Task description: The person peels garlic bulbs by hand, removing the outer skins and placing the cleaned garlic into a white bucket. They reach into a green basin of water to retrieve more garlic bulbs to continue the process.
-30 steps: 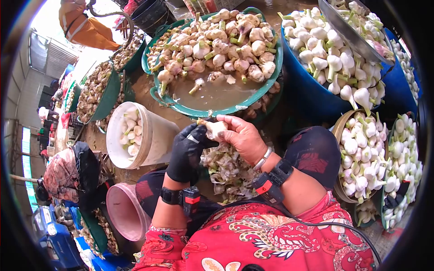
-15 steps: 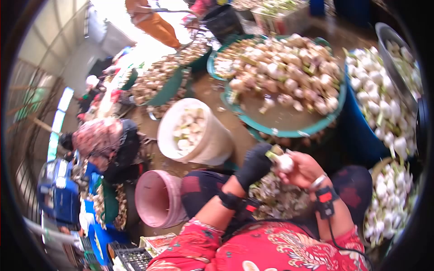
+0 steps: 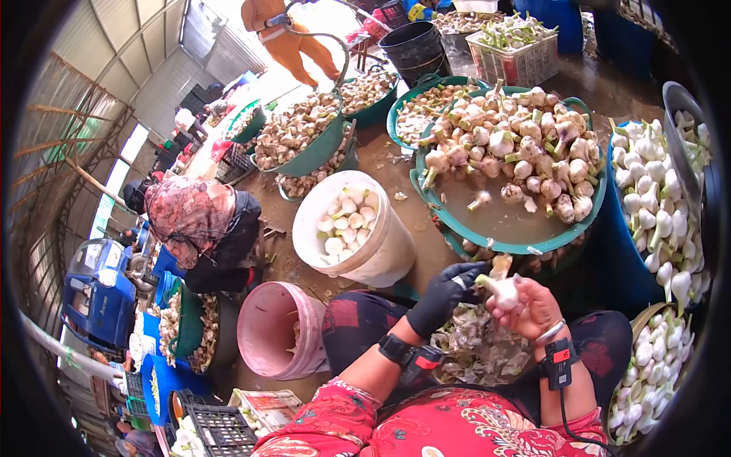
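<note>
My right hand [image 3: 529,308], bare with a bangle at the wrist, holds a garlic bulb [image 3: 504,295] between thumb and fingers, its cut stem pointing left. Close to that stem is my left hand [image 3: 449,295] in a black glove, its fingers curled; what they grip, I cannot tell. A brownish piece of husk [image 3: 500,266] stands up just above the bulb. Below both hands, between my knees, lies a heap of papery garlic skins [image 3: 483,346]. Ahead, a green-rimmed tub [image 3: 487,242] bears a pile of unpeeled garlic [image 3: 525,145].
A white bucket [image 3: 396,255] with peeled bulbs stands front-left, a pink bucket [image 3: 263,365] beside my knee. On the right is a blue barrel [image 3: 620,251] full of white garlic. Another person [image 3: 202,221] bends at the left; someone in orange [image 3: 293,49] stands farther back.
The view has shifted and sharpened, so the surroundings sit lower and to the right. The bulb stays in my right hand; my gloved left hand has drawn slightly away from it.
</note>
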Action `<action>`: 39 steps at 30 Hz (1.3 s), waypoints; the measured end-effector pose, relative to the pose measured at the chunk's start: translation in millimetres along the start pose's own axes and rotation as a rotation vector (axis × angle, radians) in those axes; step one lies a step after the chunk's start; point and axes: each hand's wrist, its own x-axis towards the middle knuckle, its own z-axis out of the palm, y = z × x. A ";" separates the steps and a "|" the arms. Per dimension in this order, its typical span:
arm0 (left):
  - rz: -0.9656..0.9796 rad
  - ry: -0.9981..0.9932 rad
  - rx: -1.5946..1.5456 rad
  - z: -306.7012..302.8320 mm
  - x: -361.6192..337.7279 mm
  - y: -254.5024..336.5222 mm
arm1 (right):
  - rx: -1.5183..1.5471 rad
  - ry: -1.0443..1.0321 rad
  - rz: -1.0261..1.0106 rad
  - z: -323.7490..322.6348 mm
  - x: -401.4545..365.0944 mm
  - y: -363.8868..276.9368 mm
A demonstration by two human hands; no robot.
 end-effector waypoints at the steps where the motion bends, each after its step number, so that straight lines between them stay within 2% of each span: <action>1: 0.009 0.029 0.112 2.2 -6.5 9.3 | -0.047 -0.004 -0.076 0.3 -0.2 -1.2; 2: 0.009 0.028 0.115 2.9 -7.4 11.4 | -0.093 -0.007 -0.152 0.0 -0.1 -1.6; 4: -0.003 -0.198 0.062 5.6 -11.1 14.8 | -0.126 -0.018 -0.162 1.4 4.1 3.5; 8: 0.037 -0.125 0.194 15.5 -12.1 16.9 | -0.233 0.026 -0.133 8.5 2.4 0.9; 9: 0.072 -0.109 0.262 14.9 -11.0 13.8 | -0.241 0.160 -0.132 16.8 0.3 0.0; 10: 0.063 -0.116 0.258 14.3 -9.7 13.5 | -0.235 0.171 -0.135 10.9 6.5 2.2; 12: 0.049 -0.113 0.226 12.1 -6.0 16.0 | -0.724 0.338 -0.603 -11.8 17.3 11.5; 14: 0.930 -0.294 1.046 -22.5 17.8 8.6 | -1.415 0.429 -1.147 13.4 10.4 12.2; 15: 0.912 -0.247 1.129 -35.7 22.2 13.0 | -1.559 0.258 -1.181 20.2 9.4 12.8; 16: 0.892 -0.196 1.209 -42.0 23.9 9.5 | -1.697 0.072 -1.191 20.1 4.9 17.1; 18: 0.346 0.126 0.529 -3.0 5.5 23.0 | -1.818 0.023 -0.654 3.3 8.4 30.2; 20: 0.406 0.138 0.264 3.4 10.0 15.3 | -1.884 0.170 -0.308 -4.9 9.4 30.9; 21: 0.591 0.123 0.749 4.4 7.0 17.8 | -1.877 0.201 -0.399 -7.0 9.2 31.7; 22: 0.586 0.114 0.744 4.7 8.0 16.1 | -1.875 0.213 -0.392 -5.9 9.4 28.7; 24: 0.456 0.116 0.407 5.7 8.2 10.6 | -1.592 0.341 -0.521 -0.7 12.1 18.9; 25: 0.473 0.113 0.542 5.6 7.9 12.1 | -1.470 0.482 -0.745 1.0 14.2 17.0; 26: 0.471 0.108 0.537 5.4 8.4 14.3 | -1.386 0.519 -0.727 4.2 12.0 11.8; 28: 0.794 -0.079 1.170 6.2 8.1 17.8 | -0.886 0.433 -0.819 9.8 17.8 14.4; 29: 0.478 -0.048 0.576 15.9 2.9 9.1 | -0.770 0.416 -0.797 14.8 16.5 15.3; 30: 0.479 -0.047 0.571 16.6 5.2 4.5 | -0.774 0.417 -0.796 13.8 15.8 14.4; 32: 0.713 -0.022 0.958 19.8 7.1 1.1 | -1.105 0.301 -0.662 9.6 15.9 15.5; 33: 0.662 -0.024 1.053 16.9 -0.1 6.5 | -1.093 0.322 -0.671 3.6 21.0 19.4; 34: 0.661 -0.011 1.060 7.7 -1.8 11.3 | -1.159 0.389 -0.708 -9.9 23.7 17.2; 36: 0.608 0.008 0.961 -26.3 -7.7 26.9 | -1.023 0.545 -0.742 -23.7 27.5 8.4; 38: 0.469 0.299 0.757 -91.9 -32.3 63.8 | -0.901 0.560 -0.678 -9.9 15.0 -3.5; 39: 0.903 0.383 1.635 -122.4 -55.1 96.3 | -0.809 0.558 -0.655 -3.6 12.5 -4.7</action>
